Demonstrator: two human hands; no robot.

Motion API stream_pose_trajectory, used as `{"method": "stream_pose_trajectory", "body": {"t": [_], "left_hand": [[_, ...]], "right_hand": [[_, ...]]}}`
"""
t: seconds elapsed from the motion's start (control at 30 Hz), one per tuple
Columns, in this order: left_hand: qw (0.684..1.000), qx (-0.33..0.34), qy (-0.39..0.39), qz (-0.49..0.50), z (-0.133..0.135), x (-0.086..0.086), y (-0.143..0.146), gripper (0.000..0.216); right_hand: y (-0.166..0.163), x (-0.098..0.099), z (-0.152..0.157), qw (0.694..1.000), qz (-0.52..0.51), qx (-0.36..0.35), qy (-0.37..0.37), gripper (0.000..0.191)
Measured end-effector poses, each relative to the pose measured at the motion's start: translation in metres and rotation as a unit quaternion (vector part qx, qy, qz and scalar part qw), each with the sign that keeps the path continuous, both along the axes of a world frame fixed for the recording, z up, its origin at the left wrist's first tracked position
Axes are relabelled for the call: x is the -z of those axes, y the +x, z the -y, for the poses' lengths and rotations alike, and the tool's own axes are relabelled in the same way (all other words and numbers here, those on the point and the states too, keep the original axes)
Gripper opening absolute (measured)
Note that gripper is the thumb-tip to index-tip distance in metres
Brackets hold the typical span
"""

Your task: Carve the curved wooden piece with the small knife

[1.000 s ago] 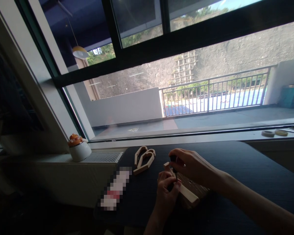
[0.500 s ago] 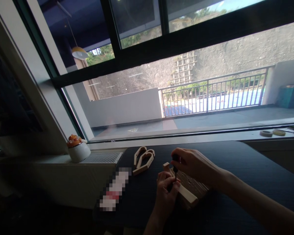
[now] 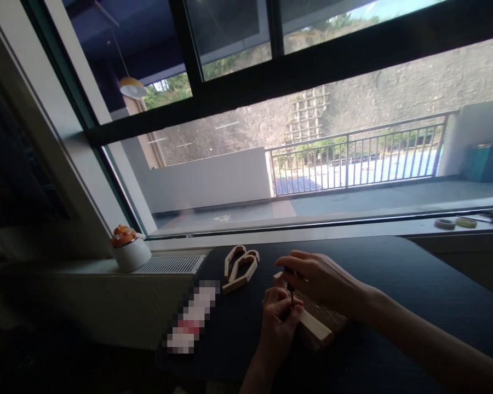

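My right hand [image 3: 310, 272] is closed around the dark handle of a screwdriver [image 3: 291, 295], whose shaft points down between the fingers of my left hand. My left hand [image 3: 280, 313] grips a pale wooden bar [image 3: 317, 328] near its middle, with thumb and fingers close around the screwdriver's tip. Whether a screw sits under the tip is hidden by the fingers. Beneath the bar lies a brown slab with a patterned surface [image 3: 326, 309], partly covered by my right hand and wrist.
Two pale wooden frames with curved ends [image 3: 242, 271] lie on the dark table [image 3: 373, 262], left of my hands. A white pot with an orange top [image 3: 131, 251] stands on the ledge at left. Rolls of tape [image 3: 446, 223] rest on the right windowsill.
My right hand has shifted slightly left and turned on the screwdriver handle, its fingers now more extended over the top. My left hand and the wooden bar have hardly moved.
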State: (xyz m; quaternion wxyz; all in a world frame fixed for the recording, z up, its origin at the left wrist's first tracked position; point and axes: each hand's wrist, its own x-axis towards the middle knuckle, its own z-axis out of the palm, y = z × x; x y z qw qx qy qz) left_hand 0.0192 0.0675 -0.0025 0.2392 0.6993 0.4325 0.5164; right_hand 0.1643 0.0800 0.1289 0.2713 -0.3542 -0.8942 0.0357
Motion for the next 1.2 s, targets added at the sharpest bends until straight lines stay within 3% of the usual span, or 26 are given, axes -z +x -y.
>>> {"method": "stream_pose_trajectory", "body": {"t": [0.2, 0.47, 0.97, 1.2], "left_hand": [[1.000, 0.003, -0.003, -0.003, 0.000, -0.002, 0.001, 0.014], [1.000, -0.006, 0.003, -0.005, 0.000, -0.002, 0.002, 0.014], [0.999, 0.003, -0.011, 0.044, -0.002, -0.001, 0.002, 0.009], [1.000, -0.006, -0.018, 0.008, -0.005, -0.007, 0.003, 0.007]], "right_hand": [[0.002, 0.003, 0.004, 0.998, 0.009, -0.057, 0.001, 0.032], [0.008, 0.010, 0.000, 0.999, 0.008, -0.035, 0.029, 0.028], [0.008, 0.007, 0.004, 1.000, 0.007, 0.010, 0.010, 0.030], [0.008, 0.003, 0.003, 1.000, -0.008, -0.005, -0.013, 0.032]]}}
